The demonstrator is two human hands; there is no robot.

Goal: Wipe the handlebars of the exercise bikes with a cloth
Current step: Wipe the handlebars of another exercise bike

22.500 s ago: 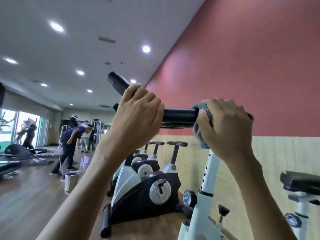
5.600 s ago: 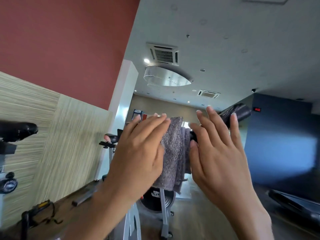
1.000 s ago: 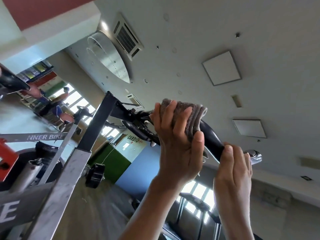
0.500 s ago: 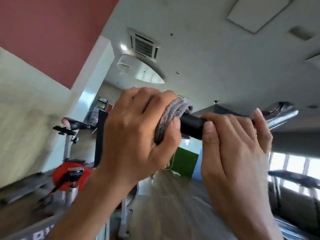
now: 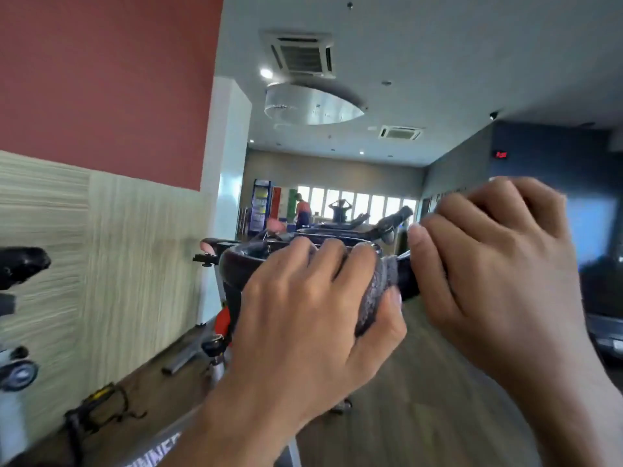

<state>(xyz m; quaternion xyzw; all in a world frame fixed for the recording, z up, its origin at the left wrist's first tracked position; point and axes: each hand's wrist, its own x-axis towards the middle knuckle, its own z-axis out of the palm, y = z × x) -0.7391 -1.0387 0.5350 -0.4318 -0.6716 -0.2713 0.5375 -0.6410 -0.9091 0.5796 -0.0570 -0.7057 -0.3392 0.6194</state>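
Grey cloth (image 5: 374, 294) is wrapped round the black handlebar (image 5: 236, 261), clenched there by the left hand (image 5: 303, 315) just right of the bar's left bend. The right hand (image 5: 499, 274) grasps the bare bar just beside it, toward the right end. The bar runs left to right across the view, so a stroke rightward would likely meet the right hand first, while the bend to the left lies free. Another bike's bars (image 5: 394, 217) stand behind, and a saddle (image 5: 20, 264) sits well off left.

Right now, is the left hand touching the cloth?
Touching. The head view shows the left hand curled round the grey cloth on the handlebar, with the thumb pressed against the cloth.
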